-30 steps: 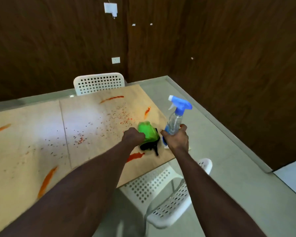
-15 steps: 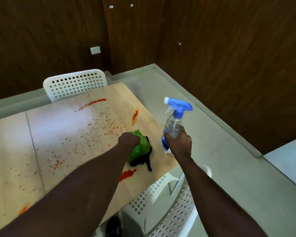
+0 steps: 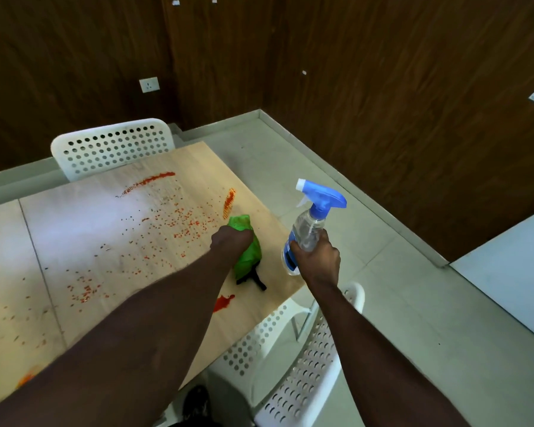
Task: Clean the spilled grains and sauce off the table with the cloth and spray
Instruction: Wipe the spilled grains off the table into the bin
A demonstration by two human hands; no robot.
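Observation:
My left hand [image 3: 228,241] presses a green cloth [image 3: 246,251] with a black underside onto the light wooden table [image 3: 74,229], near its right end. My right hand [image 3: 316,260] grips a clear spray bottle [image 3: 305,229] with a blue trigger head, held upright just off the table's right edge. Red grains [image 3: 179,223] lie scattered left of the cloth. Orange-red sauce streaks mark the far side [image 3: 150,180], the spot just beyond the cloth [image 3: 228,200], and a blot [image 3: 223,302] near the front edge.
A white perforated chair [image 3: 111,146] stands behind the table, another [image 3: 302,365] is tucked at the near right corner under my right arm. Dark wood walls close the corner. Grey floor lies to the right, with a pale surface [image 3: 512,282] at the far right.
The view has shifted so the table sits further left. My left hand with the cloth has pushed a little away from me, towards the far sauce streak. The bottle stays held upright.

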